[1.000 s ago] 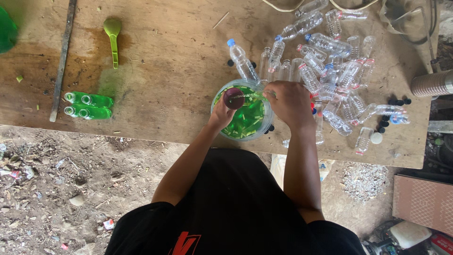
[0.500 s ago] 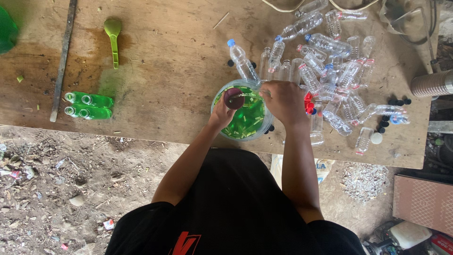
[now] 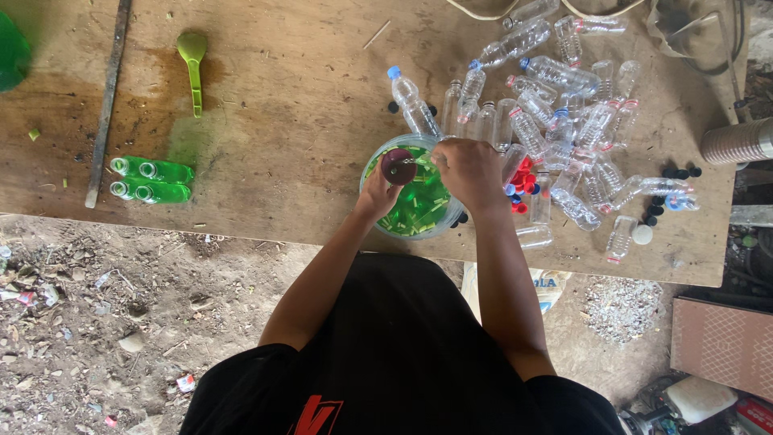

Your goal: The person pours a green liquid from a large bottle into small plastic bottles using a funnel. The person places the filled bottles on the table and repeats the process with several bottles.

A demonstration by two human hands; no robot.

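A clear round tub (image 3: 419, 216) of green liquid stands near the front edge of the wooden table (image 3: 298, 121). My left hand (image 3: 377, 193) reaches over the tub's left rim and pinches a small dark maroon round cup (image 3: 398, 167) held above the liquid. My right hand (image 3: 471, 173) is curled over the tub's right rim, knuckles up. A thin pale stem runs from it toward the maroon cup. What the right fingers grip is hidden.
A heap of clear plastic bottles (image 3: 564, 113) lies right of the tub, with red caps (image 3: 523, 179) and dark caps (image 3: 676, 173). Green-filled bottles (image 3: 153, 179), a green scoop (image 3: 193, 60) and a metal rod (image 3: 107, 101) lie to the left. Dirt ground lies below the table.
My right hand has slid left from the bottle heap onto the tub's right rim, uncovering the red caps. The left hand and the maroon cup have stayed over the tub.
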